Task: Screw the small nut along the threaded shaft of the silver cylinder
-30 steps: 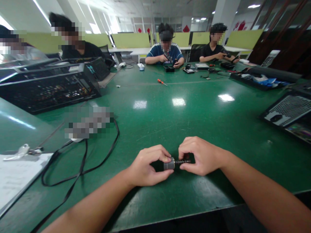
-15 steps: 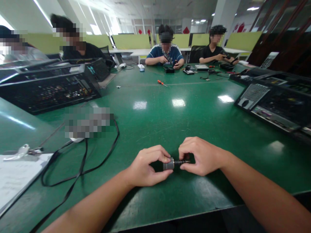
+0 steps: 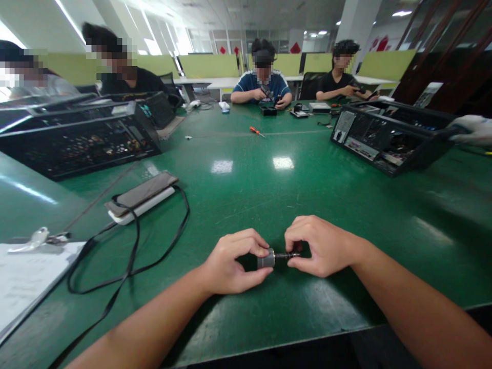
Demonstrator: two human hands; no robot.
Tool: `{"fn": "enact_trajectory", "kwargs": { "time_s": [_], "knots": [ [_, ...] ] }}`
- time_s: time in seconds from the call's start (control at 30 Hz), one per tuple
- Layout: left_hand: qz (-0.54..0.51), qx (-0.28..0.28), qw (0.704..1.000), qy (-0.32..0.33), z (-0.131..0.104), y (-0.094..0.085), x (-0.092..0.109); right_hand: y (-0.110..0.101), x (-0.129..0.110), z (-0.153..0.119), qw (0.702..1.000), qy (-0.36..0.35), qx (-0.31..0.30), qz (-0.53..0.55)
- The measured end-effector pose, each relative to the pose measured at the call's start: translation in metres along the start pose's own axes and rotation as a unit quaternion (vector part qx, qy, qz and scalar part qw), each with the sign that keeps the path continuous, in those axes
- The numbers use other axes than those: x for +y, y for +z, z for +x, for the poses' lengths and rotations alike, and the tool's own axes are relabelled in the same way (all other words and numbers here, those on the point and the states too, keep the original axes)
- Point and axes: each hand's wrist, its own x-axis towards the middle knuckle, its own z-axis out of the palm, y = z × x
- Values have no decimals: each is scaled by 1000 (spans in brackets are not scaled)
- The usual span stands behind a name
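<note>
My left hand [image 3: 234,261] pinches a small grey metal cylinder [image 3: 266,258] between thumb and fingers, low over the table near its front edge. From the cylinder's right end a thin dark ridged shaft [image 3: 282,255] sticks out, lying level. My right hand [image 3: 317,247] is curled around the shaft's far end, thumb below and forefinger above, with the shaft tip showing between them. The exact contact of the right fingertips is hard to make out.
A phone-like slab [image 3: 144,192] with a black strap and a clipboard [image 3: 38,277] lie left. Open computer cases stand left [image 3: 80,138] and right [image 3: 384,136]; a co-worker's gloved hand [image 3: 472,128] touches the right one. An orange screwdriver [image 3: 255,131] lies beyond. Several people sit around the green table [image 3: 238,195].
The right computer case has shifted back and to the left and turned, and a gloved hand has appeared at it. My hands and the cylinder are almost unmoved.
</note>
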Motion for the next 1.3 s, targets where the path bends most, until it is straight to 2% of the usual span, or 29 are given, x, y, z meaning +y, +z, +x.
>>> {"fn": "enact_trajectory", "kwargs": {
  "time_s": [1.3],
  "knots": [
    [6,1,1000,-2,-1,-1,-1,-2,2,-1,1000,5,-8,-17]
  ]
}}
